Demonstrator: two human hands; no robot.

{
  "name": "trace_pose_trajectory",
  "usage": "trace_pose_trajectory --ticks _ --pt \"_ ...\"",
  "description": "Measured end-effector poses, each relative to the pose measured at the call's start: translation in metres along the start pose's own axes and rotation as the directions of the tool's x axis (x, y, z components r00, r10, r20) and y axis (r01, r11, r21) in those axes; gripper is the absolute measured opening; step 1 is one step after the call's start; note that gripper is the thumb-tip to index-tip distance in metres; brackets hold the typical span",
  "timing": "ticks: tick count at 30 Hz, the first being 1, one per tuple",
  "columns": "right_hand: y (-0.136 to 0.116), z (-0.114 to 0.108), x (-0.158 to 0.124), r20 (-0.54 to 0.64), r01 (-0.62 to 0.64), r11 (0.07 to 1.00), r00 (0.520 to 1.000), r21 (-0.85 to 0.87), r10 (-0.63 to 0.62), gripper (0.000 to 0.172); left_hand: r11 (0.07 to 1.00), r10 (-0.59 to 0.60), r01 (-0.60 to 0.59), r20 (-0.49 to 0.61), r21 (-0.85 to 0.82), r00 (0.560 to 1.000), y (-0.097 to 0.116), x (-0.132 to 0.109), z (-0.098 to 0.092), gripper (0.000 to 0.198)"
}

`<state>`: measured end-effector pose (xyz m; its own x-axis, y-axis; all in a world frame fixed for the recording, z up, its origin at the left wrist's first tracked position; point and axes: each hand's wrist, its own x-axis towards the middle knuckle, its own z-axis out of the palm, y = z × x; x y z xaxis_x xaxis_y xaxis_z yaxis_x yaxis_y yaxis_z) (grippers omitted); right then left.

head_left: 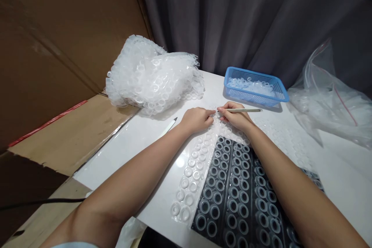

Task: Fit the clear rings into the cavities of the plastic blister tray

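Observation:
A clear plastic sheet of moulded rings (221,178) lies on the white table (139,147), running from the near edge toward the middle. My left hand (197,119) is closed and pinches the far end of this sheet. My right hand (235,117) is closed too; it touches the same end and holds a thin pencil-like stick (247,110) that points right. The two hands meet fingertip to fingertip. Part of the sheet looks dark where it hangs past the table's near edge.
A heap of the same clear ring sheets (154,75) sits at the back left. A blue mesh basket (255,87) with loose clear rings stands behind my hands. Clear plastic bags (331,100) lie at the right. A blade-like tool (170,124) rests left of my left hand. Cardboard (58,46) borders the left side.

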<state>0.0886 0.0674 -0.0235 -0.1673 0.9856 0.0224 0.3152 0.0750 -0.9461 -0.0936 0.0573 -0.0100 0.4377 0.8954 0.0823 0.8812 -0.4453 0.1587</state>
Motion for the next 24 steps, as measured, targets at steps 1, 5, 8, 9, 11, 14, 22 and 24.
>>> trace_pose_trajectory --ticks 1,5,8,9,11,14,22,24 --pt "0.000 0.000 0.000 0.002 -0.001 1.000 1.000 0.004 0.001 0.027 1.000 0.000 0.000 -0.001 0.000 1.000 0.000 0.000 0.000 0.045" --pt "0.000 0.000 0.000 0.005 -0.005 1.000 1.000 0.016 0.005 0.025 1.000 -0.002 0.002 0.003 -0.002 1.000 0.000 0.000 0.000 0.045" --pt "0.004 0.001 0.001 0.008 0.031 0.999 0.999 -0.023 -0.031 0.021 1.000 0.005 -0.005 0.000 0.008 1.000 0.000 0.000 0.001 0.046" --pt "0.005 0.001 0.001 0.006 0.048 0.998 0.999 -0.044 -0.048 0.020 1.000 0.007 -0.007 -0.001 0.012 1.000 -0.001 0.000 0.001 0.045" --pt "0.008 0.002 0.002 -0.002 0.082 0.992 0.997 -0.091 -0.083 0.019 1.000 0.008 -0.008 -0.003 0.014 1.000 -0.001 0.000 0.001 0.045" --pt "0.009 0.002 0.002 0.006 0.126 0.978 0.992 -0.167 -0.127 0.018 1.000 0.006 -0.006 -0.003 0.009 1.000 0.000 0.000 0.001 0.045" --pt "-0.003 0.004 -0.003 -0.091 0.119 0.971 0.986 -0.209 -0.141 0.016 1.000 0.001 -0.001 0.005 -0.009 1.000 0.001 0.001 0.000 0.044" --pt "-0.002 0.005 -0.003 -0.205 0.047 0.989 0.976 -0.143 -0.077 0.019 1.000 -0.004 0.004 0.013 -0.012 1.000 0.002 0.001 0.000 0.043"
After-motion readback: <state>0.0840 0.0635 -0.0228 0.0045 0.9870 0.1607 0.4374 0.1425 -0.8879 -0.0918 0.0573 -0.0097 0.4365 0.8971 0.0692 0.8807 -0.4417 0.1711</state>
